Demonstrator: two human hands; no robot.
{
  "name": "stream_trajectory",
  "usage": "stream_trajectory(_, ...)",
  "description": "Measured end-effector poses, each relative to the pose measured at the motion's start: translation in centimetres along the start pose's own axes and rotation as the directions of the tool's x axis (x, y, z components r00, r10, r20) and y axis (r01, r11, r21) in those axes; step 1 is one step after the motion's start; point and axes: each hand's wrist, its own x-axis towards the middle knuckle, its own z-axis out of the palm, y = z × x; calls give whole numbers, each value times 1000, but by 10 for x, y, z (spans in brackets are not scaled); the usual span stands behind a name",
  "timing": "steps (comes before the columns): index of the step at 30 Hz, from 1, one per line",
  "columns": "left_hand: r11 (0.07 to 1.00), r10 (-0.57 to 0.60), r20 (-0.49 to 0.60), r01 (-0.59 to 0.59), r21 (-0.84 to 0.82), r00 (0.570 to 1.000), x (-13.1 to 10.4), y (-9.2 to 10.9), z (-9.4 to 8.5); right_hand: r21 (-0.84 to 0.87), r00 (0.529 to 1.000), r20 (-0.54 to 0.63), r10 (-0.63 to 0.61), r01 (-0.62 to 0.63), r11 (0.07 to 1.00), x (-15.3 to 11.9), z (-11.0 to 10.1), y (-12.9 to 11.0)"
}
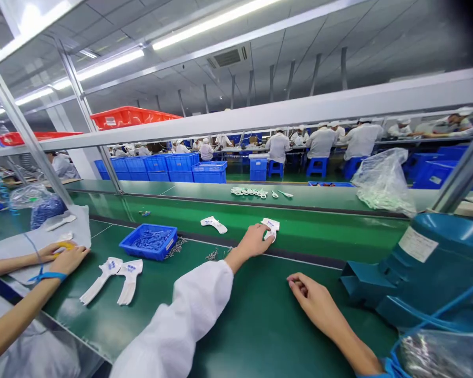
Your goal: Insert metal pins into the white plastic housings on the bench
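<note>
My left hand (255, 240), in a white sleeve, reaches forward to the edge of the conveyor belt (319, 236) and pinches a small white plastic part (270, 227) lying there. A second white part (214, 224) lies on the belt to its left. My right hand (313, 295) rests palm down on the green table (260, 315), fingers curled in, with nothing visible in it.
A blue tray of small parts (150, 241) and two white parts (116, 278) lie to the left, near a co-worker's hands (63, 255). A teal machine (425, 273) stands at the right. A clear bag (382, 181) and more white parts (252, 192) sit beyond the belt.
</note>
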Motion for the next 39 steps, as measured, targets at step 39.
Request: stream_trajectory(39, 875, -477, -225, 483, -34, 850, -274, 42, 52, -349, 981, 127, -147, 183, 919, 33, 28, 5)
